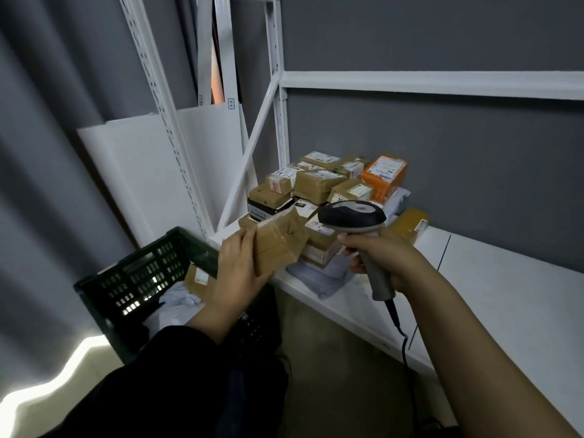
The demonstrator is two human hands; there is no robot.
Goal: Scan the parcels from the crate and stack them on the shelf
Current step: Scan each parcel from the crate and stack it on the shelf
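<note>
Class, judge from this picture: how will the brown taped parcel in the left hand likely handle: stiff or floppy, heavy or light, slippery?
The brown parcel is probably stiff: it shows boxy edges in the grip. It seems light, since the left hand alone holds it up. Its glossy tape may be slippery.

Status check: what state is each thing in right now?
Left hand: grips a brown parcel, held up off any surface.
Right hand: grips the scanner by its handle, head beside that parcel.
Crate: on the floor, parcels inside.
Parcel pile: stacked at the left end of the shelf.
</note>
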